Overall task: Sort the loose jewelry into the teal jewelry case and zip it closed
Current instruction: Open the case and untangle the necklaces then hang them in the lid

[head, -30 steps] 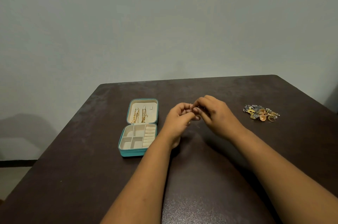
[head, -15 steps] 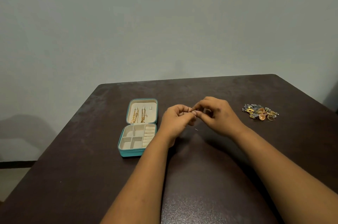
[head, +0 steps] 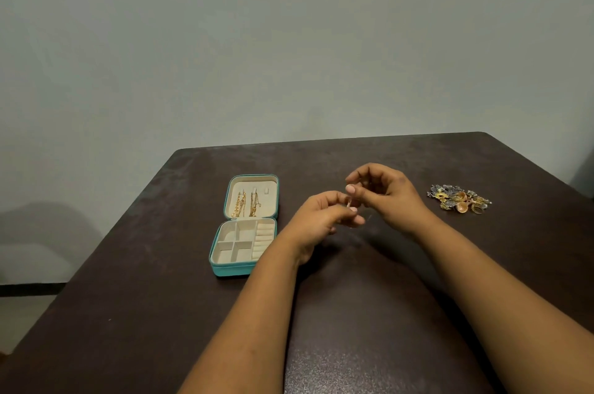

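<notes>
The dark table (head: 128, 265) fills the lower half of the frame; its far edge runs across mid-frame and its left edge slants down to the lower left, with bare top open between the arms and in front of the case, so there looks to be room to move without nearing an edge

The teal jewelry case (head: 229, 269) lies open left of centre, lid flat toward the far edge with gold chains (head: 247, 204) hanging inside it, and a divided tray nearest the viewer, its compartments seemingly unfilled. It is probably light and could slide if nudged, so zipping likely wants one hand steadying it

The loose jewelry (head: 459, 197) sits heaped at the right of the frame, well apart from the case. Such bits are likely light, hard, slippery and prone to tangling; better lifted singly by a rim or hook

At centre, the left hand (head: 318, 220) pinches a small gold piece (head: 349, 201) between thumb and fingertips above the table. The right hand (head: 385, 194), fingers curled, meets it at the thumb; whether it also grips the piece I cannot tell. The piece is too small to identify, and easily dropped
</notes>
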